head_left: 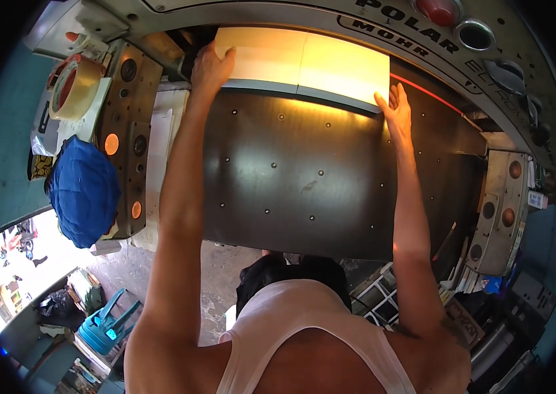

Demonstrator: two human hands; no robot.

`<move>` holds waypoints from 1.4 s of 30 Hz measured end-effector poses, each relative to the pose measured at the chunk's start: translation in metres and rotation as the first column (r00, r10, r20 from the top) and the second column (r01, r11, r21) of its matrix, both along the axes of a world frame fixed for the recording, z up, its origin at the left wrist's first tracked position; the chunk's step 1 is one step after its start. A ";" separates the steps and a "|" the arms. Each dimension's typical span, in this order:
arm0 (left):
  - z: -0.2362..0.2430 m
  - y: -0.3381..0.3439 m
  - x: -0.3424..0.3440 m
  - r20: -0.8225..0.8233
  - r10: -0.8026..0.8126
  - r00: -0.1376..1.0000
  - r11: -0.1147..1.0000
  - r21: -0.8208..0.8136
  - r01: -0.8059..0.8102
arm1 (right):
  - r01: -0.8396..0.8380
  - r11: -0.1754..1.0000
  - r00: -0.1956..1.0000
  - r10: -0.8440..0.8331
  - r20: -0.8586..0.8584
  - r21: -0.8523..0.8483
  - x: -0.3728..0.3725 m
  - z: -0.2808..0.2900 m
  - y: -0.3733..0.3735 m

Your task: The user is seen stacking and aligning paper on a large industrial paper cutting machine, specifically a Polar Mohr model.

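Note:
Two stacks of white paper (261,56) lie side by side as one long block, lit yellow, with a seam (300,62) between them. The block sits on the far part of a dark metal machine table (291,190). At its left end my left hand (211,69) is closed round the edge, thumb up against the top and the other fingers partly hidden at the side. By the near right corner is my right hand (396,113), its thumb touching the paper and its fingers apart, pointing away from me.
A grey machine beam (278,12) spans the far side, with a red button (439,10). A red light line (425,88) runs right of the paper. At left are tape rolls (73,88) and a blue cloth cap (85,190); at right, a side panel (498,213).

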State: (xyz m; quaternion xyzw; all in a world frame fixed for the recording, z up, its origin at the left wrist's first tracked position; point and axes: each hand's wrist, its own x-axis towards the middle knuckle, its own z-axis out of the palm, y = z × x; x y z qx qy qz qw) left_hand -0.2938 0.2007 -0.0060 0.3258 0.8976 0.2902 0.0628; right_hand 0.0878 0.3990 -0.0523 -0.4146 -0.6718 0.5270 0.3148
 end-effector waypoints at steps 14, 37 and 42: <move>-0.039 -0.034 0.014 0.516 0.053 0.855 0.849 0.427 -0.310 | -0.179 0.881 0.909 -0.022 -0.416 -0.437 -0.028 0.014 0.023; -0.059 -0.037 -0.001 0.759 -0.081 0.646 0.782 0.450 -0.431 | -0.186 0.866 0.879 -0.065 -0.473 -0.465 -0.027 0.023 0.022; -0.062 -0.039 -0.011 0.769 -0.166 0.617 0.754 0.502 -0.423 | -0.231 0.836 0.867 -0.055 -0.495 -0.498 -0.024 0.024 0.028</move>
